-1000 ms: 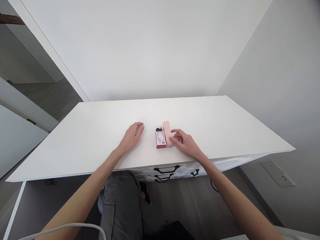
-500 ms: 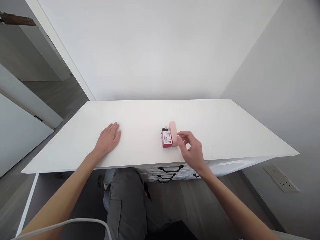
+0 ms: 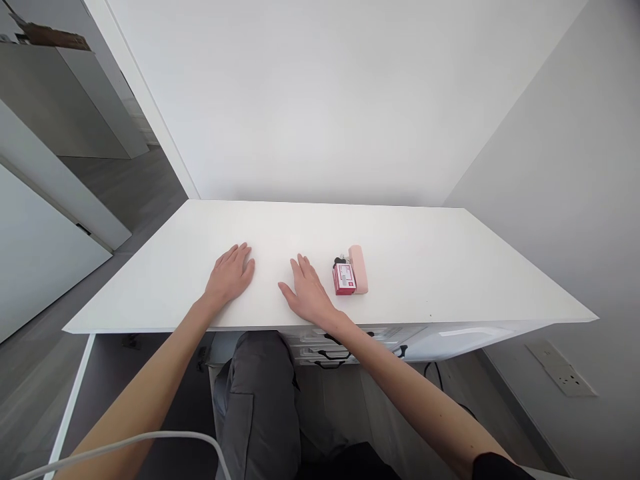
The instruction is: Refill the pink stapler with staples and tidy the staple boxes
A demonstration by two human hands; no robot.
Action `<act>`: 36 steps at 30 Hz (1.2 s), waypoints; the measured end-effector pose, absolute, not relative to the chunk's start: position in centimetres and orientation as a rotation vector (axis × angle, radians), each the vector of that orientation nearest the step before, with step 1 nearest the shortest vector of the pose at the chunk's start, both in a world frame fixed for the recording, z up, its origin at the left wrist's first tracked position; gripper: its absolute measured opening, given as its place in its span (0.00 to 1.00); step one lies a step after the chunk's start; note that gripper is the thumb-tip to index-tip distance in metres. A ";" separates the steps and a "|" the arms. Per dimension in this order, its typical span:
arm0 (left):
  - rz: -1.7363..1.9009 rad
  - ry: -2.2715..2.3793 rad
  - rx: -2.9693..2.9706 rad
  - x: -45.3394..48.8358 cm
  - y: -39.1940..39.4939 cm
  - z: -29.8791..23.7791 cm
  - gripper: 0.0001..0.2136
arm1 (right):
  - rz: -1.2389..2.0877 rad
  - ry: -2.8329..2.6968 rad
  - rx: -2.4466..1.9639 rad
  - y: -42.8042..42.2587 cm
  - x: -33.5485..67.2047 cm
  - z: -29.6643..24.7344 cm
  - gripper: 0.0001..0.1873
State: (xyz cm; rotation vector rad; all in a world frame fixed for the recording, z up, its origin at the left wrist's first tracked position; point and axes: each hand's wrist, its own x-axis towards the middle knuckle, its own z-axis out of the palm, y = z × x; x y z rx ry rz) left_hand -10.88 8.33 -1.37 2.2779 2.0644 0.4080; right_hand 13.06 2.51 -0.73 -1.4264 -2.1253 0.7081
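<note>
Both my hands lie flat on the white desk (image 3: pixel 450 273), palms down, fingers stretched out. My left hand (image 3: pixel 231 272) rests left of centre and holds nothing. My right hand (image 3: pixel 307 293) lies just right of it, also with nothing in it. A short way to the right of my right hand sits a small red and white box (image 3: pixel 345 278). A pink stapler (image 3: pixel 359 268) lies against the box's right side, and a small black clip-like piece (image 3: pixel 340 260) shows at the box's far end. Neither hand touches these things.
White walls stand behind and to the right of the desk. Under the desk's front edge is a drawer unit with black handles (image 3: pixel 333 347). My grey-trousered legs (image 3: pixel 255 407) are below. A white cable (image 3: pixel 150 441) crosses the bottom left. A wall socket (image 3: pixel 559 369) sits low right.
My right hand left the pink stapler and box and moved left, settling flat on the desk beside my left hand. The left hand slid left earlier and now lies still. The view shifted slightly.
</note>
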 end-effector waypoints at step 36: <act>0.444 2.032 2.274 -10.7 8.0 -1.4 0.29 | 0.406 -1.979 -1.779 6.1 15.8 -3.4 0.41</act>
